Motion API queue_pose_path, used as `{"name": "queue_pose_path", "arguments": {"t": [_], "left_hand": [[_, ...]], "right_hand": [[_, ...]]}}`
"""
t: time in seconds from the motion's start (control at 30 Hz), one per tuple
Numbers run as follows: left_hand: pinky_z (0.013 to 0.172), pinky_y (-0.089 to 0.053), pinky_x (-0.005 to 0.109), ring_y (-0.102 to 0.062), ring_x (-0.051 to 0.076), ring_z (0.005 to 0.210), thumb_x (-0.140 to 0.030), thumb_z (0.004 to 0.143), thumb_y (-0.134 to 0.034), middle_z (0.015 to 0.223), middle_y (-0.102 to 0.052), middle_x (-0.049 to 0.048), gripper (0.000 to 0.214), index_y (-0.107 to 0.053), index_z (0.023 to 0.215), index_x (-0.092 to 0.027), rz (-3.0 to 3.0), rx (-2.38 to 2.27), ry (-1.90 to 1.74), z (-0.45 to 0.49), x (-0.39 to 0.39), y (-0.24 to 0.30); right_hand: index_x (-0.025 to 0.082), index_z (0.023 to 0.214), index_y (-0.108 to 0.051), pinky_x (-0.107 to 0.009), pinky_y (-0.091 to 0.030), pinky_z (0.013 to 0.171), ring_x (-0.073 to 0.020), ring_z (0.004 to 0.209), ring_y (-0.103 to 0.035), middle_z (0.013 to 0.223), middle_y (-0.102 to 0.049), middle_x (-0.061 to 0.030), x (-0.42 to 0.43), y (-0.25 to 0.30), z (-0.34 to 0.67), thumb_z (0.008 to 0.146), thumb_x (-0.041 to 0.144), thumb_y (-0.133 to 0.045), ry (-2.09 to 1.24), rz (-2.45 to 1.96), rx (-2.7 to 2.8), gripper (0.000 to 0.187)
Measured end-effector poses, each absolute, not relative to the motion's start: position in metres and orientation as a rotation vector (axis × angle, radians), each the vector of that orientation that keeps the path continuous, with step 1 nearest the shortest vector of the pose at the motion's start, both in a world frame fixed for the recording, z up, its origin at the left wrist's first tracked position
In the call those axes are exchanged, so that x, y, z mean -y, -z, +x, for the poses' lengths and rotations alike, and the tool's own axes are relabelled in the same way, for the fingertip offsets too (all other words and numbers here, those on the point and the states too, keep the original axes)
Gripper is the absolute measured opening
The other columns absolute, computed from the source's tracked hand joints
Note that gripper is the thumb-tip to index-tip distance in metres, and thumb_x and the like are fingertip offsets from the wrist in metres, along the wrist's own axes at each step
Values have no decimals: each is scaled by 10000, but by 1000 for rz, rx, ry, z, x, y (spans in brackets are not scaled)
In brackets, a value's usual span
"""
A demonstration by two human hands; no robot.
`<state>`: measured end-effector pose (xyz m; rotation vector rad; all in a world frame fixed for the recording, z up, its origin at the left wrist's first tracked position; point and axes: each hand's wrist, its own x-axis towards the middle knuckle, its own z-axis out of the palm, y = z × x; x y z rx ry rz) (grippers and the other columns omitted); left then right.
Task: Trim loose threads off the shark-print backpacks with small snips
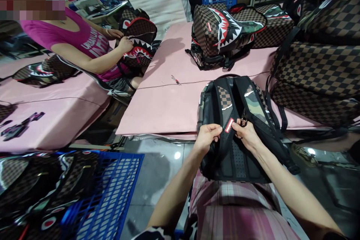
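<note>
A backpack (239, 157) leans from the pink tabletop onto my lap, its black back panel and two shoulder straps facing me. One shoulder strap (225, 99) has a brown check panel and a red label (229, 125) with white lettering. My left hand (208, 137) pinches the edge of that strap just left of the label. On the label's right side, my right hand (248, 134) is closed, thumb and finger at the strap. Small black scissors (243, 118) stick up out of the right hand's fingers; their blades are hard to make out.
On the pink table (157, 108) lie a red-and-dark pen-like tool (176, 80) and a shark-mouth backpack (222, 32). More check backpacks (323, 71) crowd the right. A co-worker in a pink shirt (84, 45) handles another backpack. A blue crate (120, 191) holding bags stands lower left.
</note>
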<state>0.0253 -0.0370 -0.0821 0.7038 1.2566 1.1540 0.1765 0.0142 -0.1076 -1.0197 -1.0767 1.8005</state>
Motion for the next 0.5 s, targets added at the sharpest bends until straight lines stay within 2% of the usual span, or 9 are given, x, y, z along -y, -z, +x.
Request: {"name": "queue_pose_path", "arguments": {"t": [0.17,0.27,0.33,0.4,0.43,0.5], "left_hand": [[421,-226,173,-362,31,410,-385,572,-721,475,-475,-36,301,-589,586,-115,694,-1225,-1188,35,35,88],[430,-224,179,-358,33,423,-377,581,-710,484,-485,-30,289,-592,584,-113,702,-1214,-1211,43,33,92],[437,-228,182,-360,36,428,-363,592,-702,484,-491,-29,272,-596,587,-113,707,-1222,-1220,49,32,95],[446,-241,185,-369,42,435,-348,600,-696,483,-497,-28,252,-605,602,-113,713,-1233,-1228,55,31,97],[450,-248,186,-374,45,438,-344,603,-693,482,-500,-27,245,-610,608,-113,721,-1242,-1230,57,31,98],[456,-260,188,-382,50,444,-342,608,-686,482,-506,-24,238,-613,613,-115,747,-1258,-1230,62,29,98]], "right_hand": [[196,578,-410,-217,-180,384,-41,386,-188,445,-255,113,-20,112,181,591,507,-732,-1778,-1083,1135,448],[173,655,-507,-222,-251,409,-59,414,-297,494,-385,81,-19,116,190,609,490,-725,-1682,-1157,1161,388],[159,853,-580,-241,-362,510,-105,543,-470,645,-545,24,-12,116,200,641,461,-713,-1467,-1255,1277,393],[173,1103,-537,-288,-419,652,-171,753,-575,861,-632,-33,1,112,212,719,440,-658,-1111,-1398,1513,483],[183,1167,-503,-307,-421,689,-195,817,-590,929,-641,-51,8,108,217,772,429,-610,-902,-1464,1652,478],[187,1162,-508,-314,-414,695,-211,833,-602,957,-649,-70,22,99,225,859,389,-510,-520,-1517,1893,363]]}}
